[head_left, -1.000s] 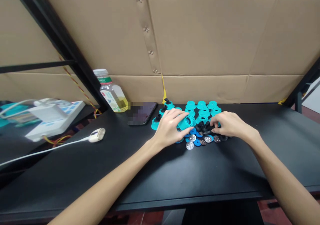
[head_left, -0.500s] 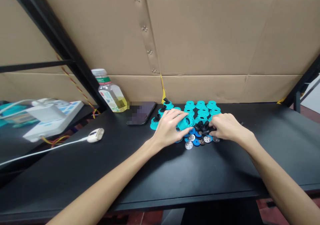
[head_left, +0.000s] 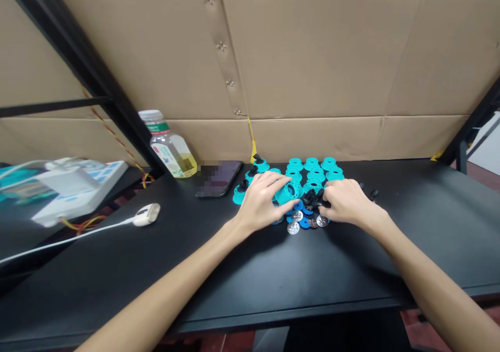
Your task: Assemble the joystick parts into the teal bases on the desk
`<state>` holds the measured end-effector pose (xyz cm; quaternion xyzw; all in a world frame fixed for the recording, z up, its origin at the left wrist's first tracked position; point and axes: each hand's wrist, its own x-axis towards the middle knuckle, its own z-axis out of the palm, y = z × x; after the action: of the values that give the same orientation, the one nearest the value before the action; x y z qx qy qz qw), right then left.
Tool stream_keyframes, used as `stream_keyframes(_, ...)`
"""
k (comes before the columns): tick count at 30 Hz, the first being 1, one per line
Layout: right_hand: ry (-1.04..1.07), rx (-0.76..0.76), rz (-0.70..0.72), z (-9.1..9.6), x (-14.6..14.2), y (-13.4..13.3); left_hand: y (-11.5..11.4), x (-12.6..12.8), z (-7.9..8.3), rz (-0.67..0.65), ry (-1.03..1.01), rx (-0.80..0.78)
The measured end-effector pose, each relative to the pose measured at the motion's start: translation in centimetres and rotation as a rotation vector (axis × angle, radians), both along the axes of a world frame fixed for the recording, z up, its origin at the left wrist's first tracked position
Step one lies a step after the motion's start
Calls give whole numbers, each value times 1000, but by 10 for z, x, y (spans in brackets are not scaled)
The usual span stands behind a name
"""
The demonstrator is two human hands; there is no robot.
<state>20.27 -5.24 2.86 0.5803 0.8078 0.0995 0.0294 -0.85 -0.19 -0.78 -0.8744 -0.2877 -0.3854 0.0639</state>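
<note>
My left hand (head_left: 262, 199) is closed around a teal plastic spool (head_left: 290, 191) lying on its side, thumb and fingers pinching it. My right hand (head_left: 344, 201) is curled over a heap of small black parts (head_left: 312, 198), fingertips pinched on one of them. Under and before both hands lie several flat discs, blue ones (head_left: 304, 222) and silvery ones (head_left: 292, 228). Behind the hands, several teal spools (head_left: 312, 165) stand upright in rows, and a few at the left carry black pieces (head_left: 257, 159) on top.
The black table (head_left: 273, 268) runs to a front edge near me. A phone (head_left: 219, 178) and a bottle with yellow liquid (head_left: 169, 146) sit at the back left. A white cabled device (head_left: 145, 214) and a power strip (head_left: 74, 188) lie further left. A cardboard wall (head_left: 312, 65) stands behind.
My right hand slid left over the black parts and discs, closing in toward the left hand. The left hand kept its hold on the teal spool.
</note>
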Motion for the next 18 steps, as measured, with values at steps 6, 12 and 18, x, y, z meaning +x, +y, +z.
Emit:
stream_keyframes(6, -1, -4, 10, 3, -2, -2, 0, 0, 0, 1, 1, -7)
stream_keyframes(12, 30, 13, 19, 1, 3, 0, -1, 0, 0, 7, 2, -14)
stream_keyframes(18, 57, 22, 36, 2, 4, -2, -1, 0, 0, 4, 1, 9)
